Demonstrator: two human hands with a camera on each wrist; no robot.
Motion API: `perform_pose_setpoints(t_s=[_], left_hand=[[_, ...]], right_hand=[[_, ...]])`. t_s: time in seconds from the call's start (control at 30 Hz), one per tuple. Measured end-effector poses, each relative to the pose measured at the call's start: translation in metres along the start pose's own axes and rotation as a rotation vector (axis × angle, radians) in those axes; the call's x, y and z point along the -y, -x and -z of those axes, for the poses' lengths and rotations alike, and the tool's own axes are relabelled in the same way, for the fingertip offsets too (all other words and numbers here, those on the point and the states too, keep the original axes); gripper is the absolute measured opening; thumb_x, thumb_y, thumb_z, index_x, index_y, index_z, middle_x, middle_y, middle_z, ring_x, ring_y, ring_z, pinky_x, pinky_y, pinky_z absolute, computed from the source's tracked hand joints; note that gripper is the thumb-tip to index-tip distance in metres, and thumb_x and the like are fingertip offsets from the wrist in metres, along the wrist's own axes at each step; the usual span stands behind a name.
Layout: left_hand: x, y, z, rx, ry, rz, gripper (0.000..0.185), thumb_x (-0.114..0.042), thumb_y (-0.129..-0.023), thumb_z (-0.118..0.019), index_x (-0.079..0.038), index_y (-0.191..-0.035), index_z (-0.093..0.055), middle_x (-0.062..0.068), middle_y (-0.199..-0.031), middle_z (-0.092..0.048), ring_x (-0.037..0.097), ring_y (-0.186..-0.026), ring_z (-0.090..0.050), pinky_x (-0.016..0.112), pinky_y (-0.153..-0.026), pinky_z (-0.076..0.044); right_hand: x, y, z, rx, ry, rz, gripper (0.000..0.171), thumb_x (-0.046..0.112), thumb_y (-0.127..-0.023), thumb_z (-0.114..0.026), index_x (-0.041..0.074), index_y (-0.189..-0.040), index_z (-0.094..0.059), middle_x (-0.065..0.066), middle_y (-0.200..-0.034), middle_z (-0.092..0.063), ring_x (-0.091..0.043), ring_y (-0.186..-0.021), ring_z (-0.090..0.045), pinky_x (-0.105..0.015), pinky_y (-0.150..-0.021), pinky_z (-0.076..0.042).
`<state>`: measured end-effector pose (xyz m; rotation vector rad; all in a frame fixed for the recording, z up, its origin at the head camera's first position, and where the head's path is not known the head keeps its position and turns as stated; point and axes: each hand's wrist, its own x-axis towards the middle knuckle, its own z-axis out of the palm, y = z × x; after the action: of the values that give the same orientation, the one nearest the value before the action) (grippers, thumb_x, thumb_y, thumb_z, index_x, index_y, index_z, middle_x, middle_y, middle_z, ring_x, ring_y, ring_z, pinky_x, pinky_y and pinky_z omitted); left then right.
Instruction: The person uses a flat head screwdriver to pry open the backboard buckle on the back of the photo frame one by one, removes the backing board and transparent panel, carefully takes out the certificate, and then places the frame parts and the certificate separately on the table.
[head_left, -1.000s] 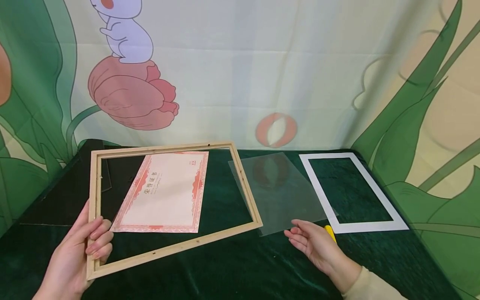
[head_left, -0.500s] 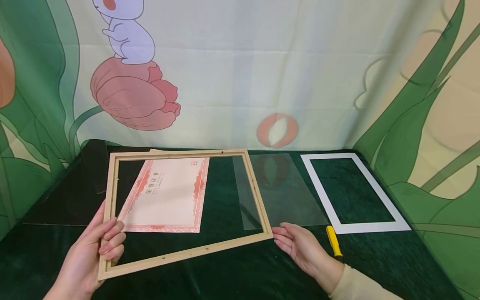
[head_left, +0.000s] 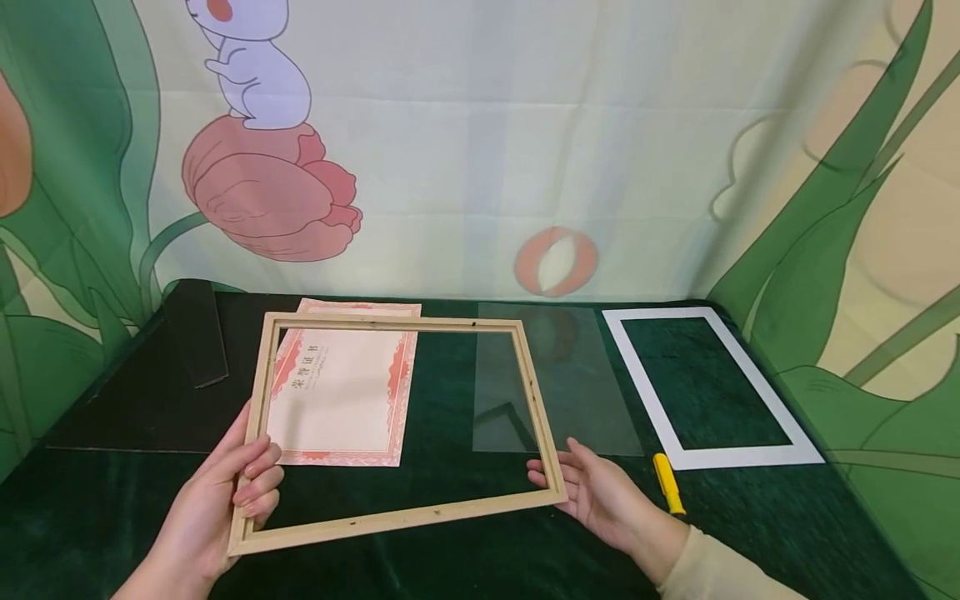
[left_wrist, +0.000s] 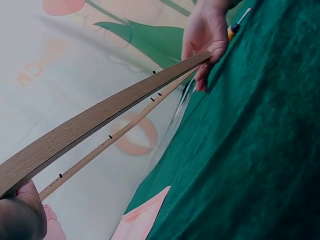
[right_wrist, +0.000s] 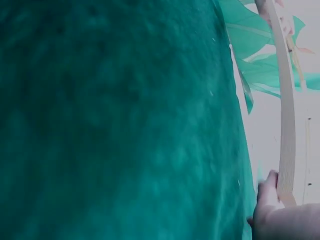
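Note:
A light wooden picture frame (head_left: 397, 517) is held up tilted over the dark green cloth, its grooved back facing the head camera. My left hand (head_left: 198, 517) grips its left side bar low down, fingers curled through the opening. At the lower right corner is my right hand (head_left: 611, 500), with its fingers behind the bar and its thumb raised beside it. In the left wrist view the frame's corner overlaps the right palm (left_wrist: 207, 35). Through the opening shows a red-bordered certificate (head_left: 345, 400), and a clear sheet (head_left: 592, 383) lies partly behind the frame's right bar.
A white mat border (head_left: 735, 457) lies at the right of the cloth. Beside its near corner is a yellow-handled screwdriver (head_left: 667, 483). The black backing board (head_left: 135, 408) with its stand flap (head_left: 198, 333) lies at left. A printed curtain (head_left: 435, 167) hangs behind.
The frame has moved right and lower in my left hand, coming away from over the clear sheet's left edge. My right hand has moved left to the frame's lower right corner.

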<state>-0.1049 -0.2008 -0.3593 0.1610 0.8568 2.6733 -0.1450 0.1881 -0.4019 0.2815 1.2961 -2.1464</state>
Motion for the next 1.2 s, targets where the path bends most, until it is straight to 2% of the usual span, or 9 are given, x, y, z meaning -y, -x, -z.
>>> perform_pose_setpoints(t_s=[0.13, 0.33, 0.43, 0.53, 0.6, 0.77, 0.9, 1.07, 1.2], left_hand=[[0.006, -0.006, -0.002, 0.017, 0.004, 0.034, 0.048, -0.014, -0.095, -0.023, -0.032, -0.135, -0.002, 0.003, -0.072, -0.037, 0.011, -0.048, -0.024, 0.016, -0.043, -0.034], [0.016, -0.016, -0.003, -0.004, -0.060, 0.070, 0.051, -0.014, -0.094, -0.025, -0.029, -0.135, 0.002, 0.001, -0.071, -0.034, 0.010, -0.049, -0.022, 0.015, -0.042, -0.031], [0.020, -0.023, -0.004, -0.069, -0.222, 0.105, 0.052, -0.016, -0.094, -0.028, -0.029, -0.136, -0.001, 0.002, -0.073, -0.035, 0.009, -0.049, -0.027, 0.015, -0.044, -0.034], [0.023, -0.029, 0.000, -0.166, -0.479, 0.188, 0.054, -0.020, -0.092, -0.034, -0.029, -0.136, -0.005, 0.008, -0.083, -0.039, 0.011, -0.057, -0.040, 0.020, -0.055, -0.043], [0.024, -0.031, 0.005, -0.186, -0.637, 0.254, 0.056, -0.022, -0.091, -0.038, -0.027, -0.136, -0.006, 0.014, -0.093, -0.040, 0.017, -0.068, -0.047, 0.028, -0.064, -0.045], [0.025, -0.035, 0.016, -0.126, -0.980, 0.328, 0.061, -0.026, -0.088, -0.045, -0.017, -0.137, -0.010, 0.021, -0.111, -0.039, 0.029, -0.088, -0.047, 0.041, -0.073, -0.044], [0.023, -0.038, 0.020, -0.070, -1.193, 0.325, 0.060, -0.026, -0.086, -0.048, -0.008, -0.135, -0.018, 0.017, -0.105, -0.044, 0.027, -0.082, -0.047, 0.036, -0.065, -0.044], [0.025, -0.042, 0.024, 0.019, -1.352, 0.310, 0.059, -0.023, -0.084, -0.052, 0.002, -0.130, -0.025, 0.012, -0.082, -0.047, 0.023, -0.066, -0.048, 0.031, -0.056, -0.043], [0.028, -0.045, 0.028, 0.061, -1.412, 0.316, 0.060, -0.022, -0.083, -0.054, 0.005, -0.129, -0.026, 0.008, -0.078, -0.050, 0.021, -0.064, -0.049, 0.031, -0.055, -0.045]], right_hand=[[0.004, 0.008, 0.005, -0.002, 0.140, 0.002, 0.063, 0.038, -0.087, -0.042, -0.007, -0.127, -0.023, -0.019, -0.113, -0.051, -0.027, -0.103, -0.049, -0.038, -0.084, -0.038], [0.011, 0.018, 0.015, -0.041, 0.459, 0.102, 0.057, 0.027, -0.086, -0.048, -0.005, -0.127, -0.026, -0.020, -0.111, -0.050, -0.027, -0.096, -0.053, -0.038, -0.078, -0.042], [0.015, 0.023, 0.023, -0.077, 0.594, 0.126, 0.057, 0.027, -0.085, -0.051, -0.007, -0.125, -0.030, -0.020, -0.112, -0.048, -0.027, -0.092, -0.053, -0.040, -0.076, -0.044], [0.019, 0.028, 0.033, -0.112, 0.745, 0.159, 0.055, 0.027, -0.084, -0.052, -0.009, -0.122, -0.035, -0.019, -0.110, -0.048, -0.024, -0.088, -0.054, -0.039, -0.072, -0.046], [0.021, 0.032, 0.039, -0.132, 0.833, 0.182, 0.055, 0.026, -0.083, -0.053, -0.010, -0.121, -0.036, -0.018, -0.105, -0.050, -0.023, -0.084, -0.054, -0.038, -0.068, -0.047], [0.024, 0.037, 0.047, -0.130, 1.006, 0.190, 0.056, 0.024, -0.082, -0.056, -0.010, -0.122, -0.037, -0.013, -0.095, -0.054, -0.020, -0.078, -0.054, -0.035, -0.061, -0.048], [0.023, 0.038, 0.049, -0.105, 1.130, 0.161, 0.051, 0.023, -0.080, -0.058, -0.008, -0.118, -0.043, -0.007, -0.086, -0.055, -0.017, -0.072, -0.053, -0.031, -0.059, -0.048], [0.023, 0.038, 0.047, -0.077, 1.286, 0.144, 0.037, 0.023, -0.077, -0.061, -0.002, -0.104, -0.055, -0.002, -0.076, -0.055, -0.016, -0.066, -0.050, -0.029, -0.056, -0.045], [0.023, 0.039, 0.047, -0.048, 1.336, 0.108, 0.030, 0.024, -0.077, -0.061, 0.002, -0.097, -0.058, -0.001, -0.073, -0.054, -0.016, -0.064, -0.048, -0.030, -0.055, -0.042]])
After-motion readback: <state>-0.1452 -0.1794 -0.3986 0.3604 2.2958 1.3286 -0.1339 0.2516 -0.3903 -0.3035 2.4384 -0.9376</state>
